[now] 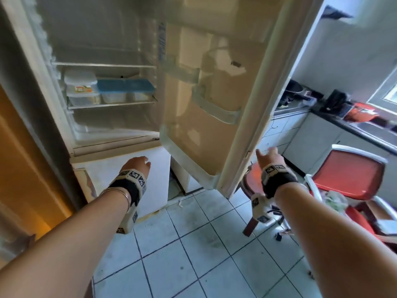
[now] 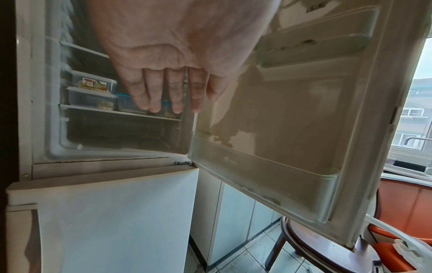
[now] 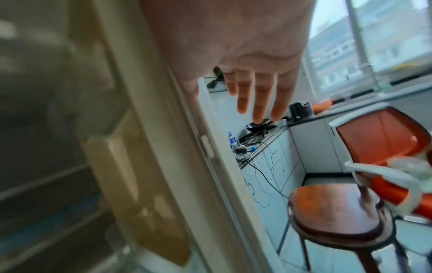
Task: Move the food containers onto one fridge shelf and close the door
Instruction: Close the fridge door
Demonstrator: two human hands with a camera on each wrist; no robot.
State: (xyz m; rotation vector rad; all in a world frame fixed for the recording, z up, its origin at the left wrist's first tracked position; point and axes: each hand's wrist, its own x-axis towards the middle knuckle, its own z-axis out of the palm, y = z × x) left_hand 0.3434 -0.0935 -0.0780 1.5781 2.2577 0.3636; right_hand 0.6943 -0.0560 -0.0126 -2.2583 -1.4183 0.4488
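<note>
A: Fridge door?
B: Wide open.
A: Food containers?
B: Grouped on one shelf; two clear ones stacked at left.
A: Hands?
B: Left hand and right hand: fingers extended, empty.

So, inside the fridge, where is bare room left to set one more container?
The shelf with the containers is crowded: two stacked clear boxes at its left, two blue-lidded boxes filling the rest. Bare room shows on the shelf above and in the space under the crowded shelf, down to the fridge floor. The door bins look empty too.
</note>
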